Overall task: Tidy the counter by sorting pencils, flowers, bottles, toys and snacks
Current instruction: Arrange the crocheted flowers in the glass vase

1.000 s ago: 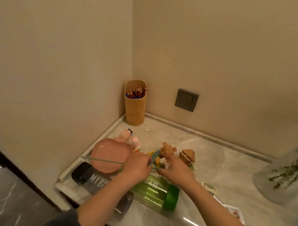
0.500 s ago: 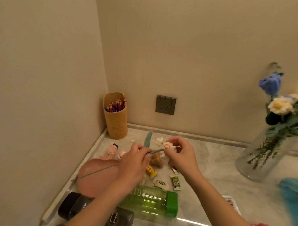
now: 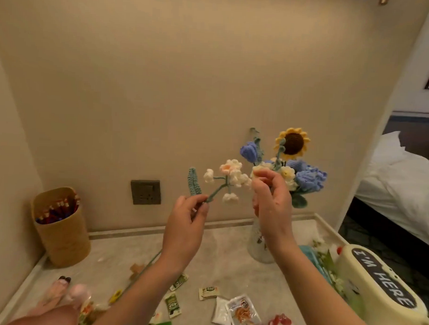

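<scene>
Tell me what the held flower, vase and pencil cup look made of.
Flower: crocheted yarn, matte, stitches visible on petals and leaf. Vase: clear, likely glass, perhaps plastic; see-through with faint glare. Cup: tan, matte, maybe bamboo or wood; grain too blurred to confirm.

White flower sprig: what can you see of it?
The white flower sprig looks crocheted: small cream blossoms, one peach-tinted, on teal stalks, with a ribbed teal leaf. Held aloft, its long stem slants down toward the counter. The left hand pinches the stem; the fingers of the right hand seem to pinch an end blossom.
</scene>
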Demonstrator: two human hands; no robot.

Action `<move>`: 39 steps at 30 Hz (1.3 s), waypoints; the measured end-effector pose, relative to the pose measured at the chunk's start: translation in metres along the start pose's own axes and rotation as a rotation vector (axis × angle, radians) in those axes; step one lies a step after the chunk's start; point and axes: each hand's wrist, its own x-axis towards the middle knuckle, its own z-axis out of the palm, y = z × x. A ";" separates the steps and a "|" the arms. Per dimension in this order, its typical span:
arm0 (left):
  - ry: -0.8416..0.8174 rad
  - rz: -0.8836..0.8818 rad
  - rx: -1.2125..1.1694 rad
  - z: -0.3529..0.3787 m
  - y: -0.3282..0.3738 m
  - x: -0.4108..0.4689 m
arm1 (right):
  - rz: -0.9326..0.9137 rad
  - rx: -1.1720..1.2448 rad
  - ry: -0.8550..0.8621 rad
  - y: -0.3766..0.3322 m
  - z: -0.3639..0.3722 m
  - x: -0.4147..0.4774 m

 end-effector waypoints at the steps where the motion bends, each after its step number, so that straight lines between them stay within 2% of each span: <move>1: -0.014 -0.035 -0.094 0.012 0.011 0.003 | 0.034 0.006 0.020 -0.002 -0.014 0.003; 2: -0.034 -0.083 -0.208 0.025 0.022 0.005 | 0.072 -0.028 0.007 -0.002 -0.027 0.006; 4: -0.072 -0.135 -0.446 0.049 0.043 0.007 | 0.160 -0.151 -0.143 0.000 -0.049 0.007; 7: -0.106 -0.111 -0.622 0.083 0.071 0.007 | 0.177 -0.283 -0.342 0.002 -0.073 0.003; 11: -0.110 -0.110 -0.672 0.122 0.098 0.008 | 0.018 -0.254 -0.256 -0.006 -0.101 0.013; 14: -0.155 -0.032 -0.691 0.138 0.116 0.015 | -0.061 -0.294 -0.207 -0.017 -0.121 0.029; 16: -0.141 0.105 -0.597 0.144 0.123 0.020 | -0.103 -0.340 -0.174 -0.024 -0.135 0.041; 18: -0.051 0.190 -0.493 0.149 0.119 0.023 | -0.133 -0.359 -0.103 -0.029 -0.150 0.055; 20: 0.000 0.085 -0.458 0.156 0.103 0.019 | -0.150 -0.357 -0.038 -0.029 -0.163 0.068; 21: -0.040 -0.009 -0.387 0.160 0.093 0.017 | -0.157 -0.360 -0.021 -0.028 -0.167 0.073; 23: -0.260 -0.173 -0.096 0.173 0.068 0.011 | -0.176 -0.370 -0.009 -0.024 -0.173 0.080; 24: -0.370 -0.225 0.049 0.181 0.057 0.008 | -0.185 -0.372 -0.010 -0.021 -0.174 0.083; 26: -0.443 -0.250 0.180 0.192 0.045 0.006 | -0.208 -0.373 0.000 -0.018 -0.173 0.088; 32: -0.299 -0.160 0.137 0.199 0.043 0.023 | -0.294 -0.330 0.020 -0.018 -0.171 0.099; 39: -0.272 -0.243 -0.044 0.192 0.051 0.031 | -0.411 -0.311 0.043 -0.017 -0.158 0.111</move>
